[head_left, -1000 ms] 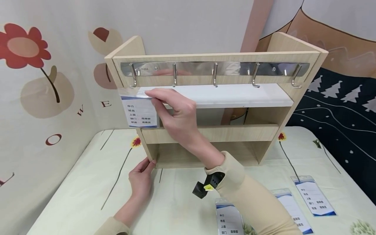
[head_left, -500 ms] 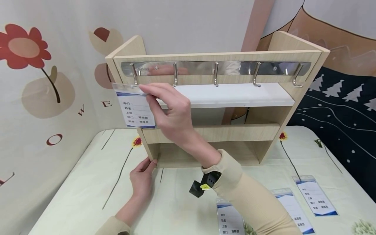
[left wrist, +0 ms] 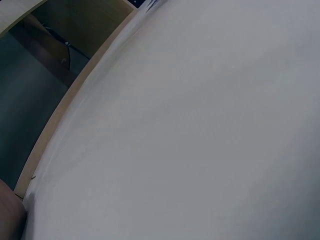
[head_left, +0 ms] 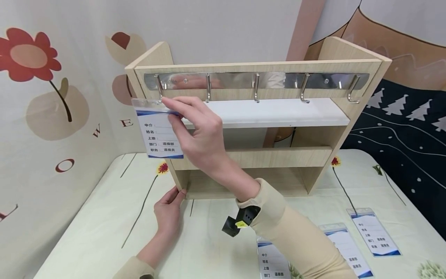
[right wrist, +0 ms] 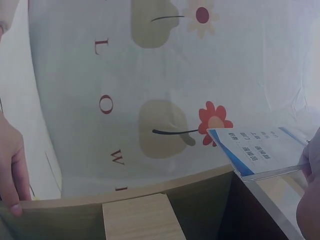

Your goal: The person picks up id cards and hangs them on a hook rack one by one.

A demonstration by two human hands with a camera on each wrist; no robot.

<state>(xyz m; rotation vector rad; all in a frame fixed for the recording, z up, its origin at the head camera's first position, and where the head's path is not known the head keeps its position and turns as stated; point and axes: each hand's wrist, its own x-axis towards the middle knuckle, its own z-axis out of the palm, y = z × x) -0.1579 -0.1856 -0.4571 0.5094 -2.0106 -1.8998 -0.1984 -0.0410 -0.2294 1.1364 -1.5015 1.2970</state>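
My right hand [head_left: 203, 133] pinches the right edge of a clear-sleeved name badge [head_left: 160, 135], near its top, between thumb and fingers. The badge hangs upright at the shelf's left side. Its clear top strip overlaps the lower end of the leftmost metal hook [head_left: 158, 87] in the head view. In the right wrist view, the badge [right wrist: 260, 150] juts out from the fingers at the right. Low down, my left hand [head_left: 168, 213] grips the bottom front corner of the wooden shelf [head_left: 251, 159], thumb at the front edge.
A shiny strip [head_left: 231, 81] with several hooks crosses the shelf's upper front. Three more badges lie on the pale tablecloth [head_left: 216, 236]: one front centre [head_left: 273, 259], two at right [head_left: 374, 234]. A patterned curtain [head_left: 87, 50] hangs behind.
The right hand and badge have shifted slightly left, and the badge's lower edge now sits lower. Its printed face has turned more toward the head camera. The left hand keeps its place.
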